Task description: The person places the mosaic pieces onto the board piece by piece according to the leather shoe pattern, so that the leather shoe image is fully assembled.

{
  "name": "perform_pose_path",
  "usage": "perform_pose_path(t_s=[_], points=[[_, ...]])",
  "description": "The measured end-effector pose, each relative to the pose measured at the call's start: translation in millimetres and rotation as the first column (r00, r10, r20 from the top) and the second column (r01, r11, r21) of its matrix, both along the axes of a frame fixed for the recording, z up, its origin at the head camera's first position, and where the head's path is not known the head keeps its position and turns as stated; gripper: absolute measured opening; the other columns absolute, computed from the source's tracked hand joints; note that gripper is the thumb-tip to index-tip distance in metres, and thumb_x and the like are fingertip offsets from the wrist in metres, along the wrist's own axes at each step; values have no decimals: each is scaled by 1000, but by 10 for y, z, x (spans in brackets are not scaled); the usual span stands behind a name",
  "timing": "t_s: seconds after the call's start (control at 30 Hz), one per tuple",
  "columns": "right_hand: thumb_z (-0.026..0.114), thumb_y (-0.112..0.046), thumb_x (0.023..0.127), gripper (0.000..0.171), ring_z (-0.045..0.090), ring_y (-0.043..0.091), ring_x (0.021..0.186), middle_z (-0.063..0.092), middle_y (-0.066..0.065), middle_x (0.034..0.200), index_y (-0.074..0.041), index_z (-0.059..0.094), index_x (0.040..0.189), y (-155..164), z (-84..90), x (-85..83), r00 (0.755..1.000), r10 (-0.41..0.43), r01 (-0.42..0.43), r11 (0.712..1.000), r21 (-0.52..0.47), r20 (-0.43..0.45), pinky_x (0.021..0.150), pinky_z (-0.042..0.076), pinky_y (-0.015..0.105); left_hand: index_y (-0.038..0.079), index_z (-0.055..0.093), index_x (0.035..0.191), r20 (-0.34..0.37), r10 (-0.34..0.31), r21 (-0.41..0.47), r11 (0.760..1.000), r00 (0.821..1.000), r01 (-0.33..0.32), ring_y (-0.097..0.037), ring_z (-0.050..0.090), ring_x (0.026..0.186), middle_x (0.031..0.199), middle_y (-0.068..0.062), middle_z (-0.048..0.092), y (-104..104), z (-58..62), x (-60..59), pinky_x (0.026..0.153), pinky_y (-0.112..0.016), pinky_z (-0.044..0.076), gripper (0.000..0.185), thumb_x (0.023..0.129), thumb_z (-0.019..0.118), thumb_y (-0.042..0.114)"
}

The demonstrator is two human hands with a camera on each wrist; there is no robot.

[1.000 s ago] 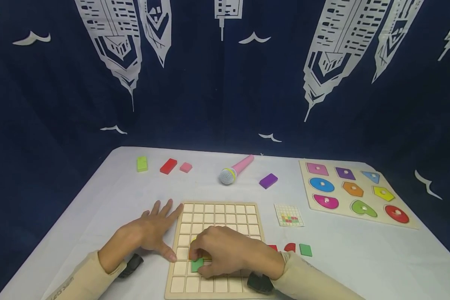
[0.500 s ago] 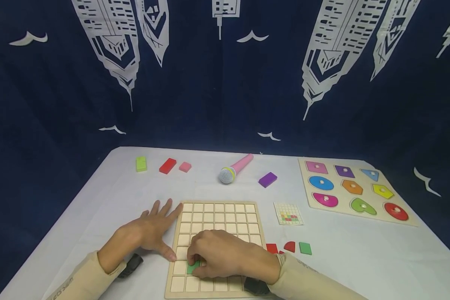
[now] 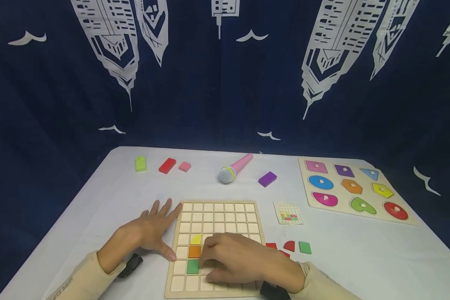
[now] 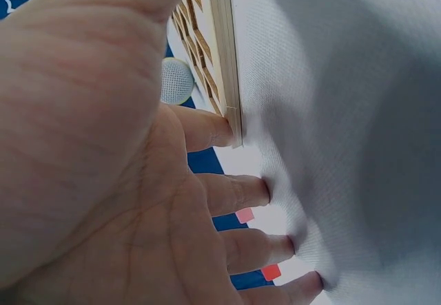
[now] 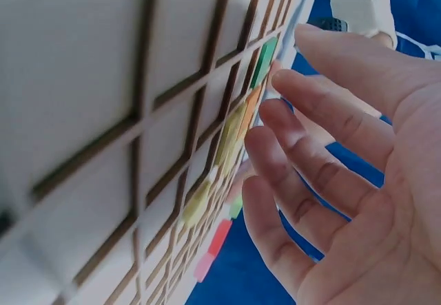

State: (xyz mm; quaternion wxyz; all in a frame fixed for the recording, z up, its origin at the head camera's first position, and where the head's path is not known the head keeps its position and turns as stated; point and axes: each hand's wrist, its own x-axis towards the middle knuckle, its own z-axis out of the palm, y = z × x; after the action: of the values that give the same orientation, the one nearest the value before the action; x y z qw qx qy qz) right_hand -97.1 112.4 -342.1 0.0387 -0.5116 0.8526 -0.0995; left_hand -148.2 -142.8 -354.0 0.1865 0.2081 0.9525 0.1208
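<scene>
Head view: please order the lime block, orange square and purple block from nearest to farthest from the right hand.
1. Orange square: on the board, left of the right hand.
2. Purple block: beyond the board, rightward.
3. Lime block: far left.

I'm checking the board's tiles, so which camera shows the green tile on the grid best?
The head view: the green tile shows from above, nearly whole. The right wrist view catches it at a steep slant; the left wrist view doesn't show it.

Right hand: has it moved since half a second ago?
Yes. In the head view, the right hand has shifted rightward against the grid board, uncovering the orange tile and yellow piece.
</scene>
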Motion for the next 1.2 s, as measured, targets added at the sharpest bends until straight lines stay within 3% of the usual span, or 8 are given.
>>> perform_pose_path(t_s=[0.2, 0.47, 0.8, 1.1, 1.2], points=[[72, -33, 93, 17, 57, -6, 88, 67, -16, 97, -22, 75, 105, 265, 21, 34, 997, -40, 43, 998, -42, 66, 80, 47, 9, 8, 21, 160, -1, 5, 6, 1000, 1000, -5, -58, 6, 148, 164, -29, 11, 10, 3, 0, 114, -73, 18, 136, 53, 91, 56], [70, -30, 95, 16, 57, -5, 84, 67, -14, 94, -19, 75, 104, 683, 21, 49, 970, -74, 104, 987, -121, 234, 78, 49, 11, 7, 22, 160, 3, 4, 18, 1000, 1000, -5, -58, 6, 148, 164, -30, 12, 9, 2, 5, 114, -73, 18, 136, 53, 92, 54], [72, -30, 93, 10, 55, -1, 76, 58, -20, 83, -24, 73, 101, 1135, 61, 26, 907, -201, 262, 957, -124, 370, 68, 51, 18, 8, 22, 160, 1, 7, 16, 1000, 1000, -7, -58, 6, 148, 164, -30, 11, 1, 6, -1, 114, -73, 18, 136, 53, 92, 55], [78, -31, 88, 20, 56, 2, 77, 62, -11, 83, -26, 74, 106, 1419, -38, -57, 825, -211, 315, 942, -116, 525, 63, 48, 18, 8, 23, 160, -2, 13, 37, 999, 1000, -13, -58, 5, 148, 164, -30, 12, -2, -6, -2, 114, -74, 17, 138, 50, 92, 55], [80, -27, 86, 21, 56, 3, 78, 63, -9, 85, -26, 74, 106, 1480, -80, -79, 812, -212, 320, 941, -110, 544, 64, 47, 18, 8, 22, 160, 6, 14, 43, 999, 1000, -14, -58, 4, 148, 164, -30, 11, -4, -4, -1, 114, -74, 16, 138, 51, 92, 54]])
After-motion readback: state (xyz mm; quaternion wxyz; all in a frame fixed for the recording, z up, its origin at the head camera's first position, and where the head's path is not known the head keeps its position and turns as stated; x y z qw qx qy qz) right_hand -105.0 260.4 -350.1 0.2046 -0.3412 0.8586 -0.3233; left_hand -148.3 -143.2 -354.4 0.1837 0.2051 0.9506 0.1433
